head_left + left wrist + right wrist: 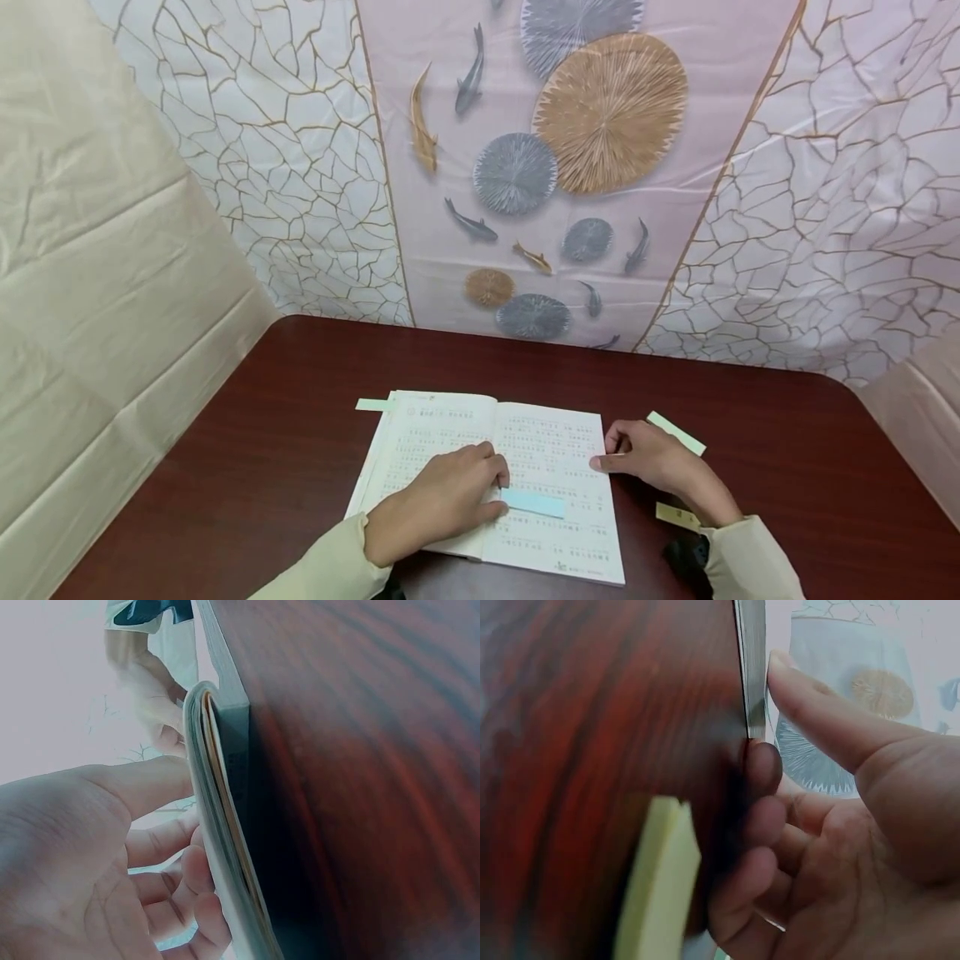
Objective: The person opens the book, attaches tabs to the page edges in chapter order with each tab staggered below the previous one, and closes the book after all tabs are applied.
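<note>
An open book (pixel 540 450) with printed pages lies on the dark red table. Over its pages, my left hand (pixel 450 492) pinches the left end of a light blue sticky strip (pixel 536 503) between thumb and index finger. The strip's other end reaches over the right page. At the book's right edge, my right hand (pixel 652 454) grips the pages, thumb (pixel 810 697) on top and the other fingers curled at the edge. The left wrist view shows the left hand (pixel 97 855) with curled fingers close to the book's lower edge (pixel 225 825).
A pale green strip (pixel 372 405) sticks out from the book's upper left edge. Another pale green strip (pixel 678 433) lies beyond the right hand, and a yellow sticky pad (pixel 677 516) beneath the right wrist. Patterned cloth (pixel 525 250) hangs behind the table (pixel 247 467).
</note>
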Tool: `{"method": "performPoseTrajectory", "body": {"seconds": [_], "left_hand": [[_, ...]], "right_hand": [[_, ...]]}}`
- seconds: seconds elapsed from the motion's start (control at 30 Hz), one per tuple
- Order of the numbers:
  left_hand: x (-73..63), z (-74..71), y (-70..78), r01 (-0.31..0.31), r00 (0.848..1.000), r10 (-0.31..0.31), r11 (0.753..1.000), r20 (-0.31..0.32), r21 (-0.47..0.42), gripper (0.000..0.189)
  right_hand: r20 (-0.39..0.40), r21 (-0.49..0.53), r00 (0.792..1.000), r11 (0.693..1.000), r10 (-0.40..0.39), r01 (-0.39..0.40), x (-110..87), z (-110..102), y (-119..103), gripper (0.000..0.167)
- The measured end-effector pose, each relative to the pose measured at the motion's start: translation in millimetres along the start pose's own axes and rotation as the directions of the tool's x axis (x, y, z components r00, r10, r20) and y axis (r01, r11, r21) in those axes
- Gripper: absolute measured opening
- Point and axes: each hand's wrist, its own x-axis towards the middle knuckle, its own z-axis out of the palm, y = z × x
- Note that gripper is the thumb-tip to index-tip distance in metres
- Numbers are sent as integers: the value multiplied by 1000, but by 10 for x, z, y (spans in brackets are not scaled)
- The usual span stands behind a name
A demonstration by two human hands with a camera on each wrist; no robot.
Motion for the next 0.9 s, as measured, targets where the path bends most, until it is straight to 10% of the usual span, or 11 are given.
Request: {"method": "performPoseTrajectory", "body": {"seconds": [0.4,0.57,0.7,0.9], "left_hand": [[-10,-21,-44,5,1000,-5,995,0,-102,21],[-7,-29,-44,6,1000,-5,992,8,-130,20],[6,-29,-48,6,1000,-6,991,4,-135,20],[0,-17,-62,2,1000,-1,985,2,-174,19]], "right_hand": [[-120,-302,993,953,-1,-35,-136,-22,-296,37],[-45,-263,984,953,-170,153,-258,191,-532,30],[72,-257,936,900,-346,352,-307,414,-677,28],[97,-334,936,874,-339,352,-303,681,-777,27]]}}
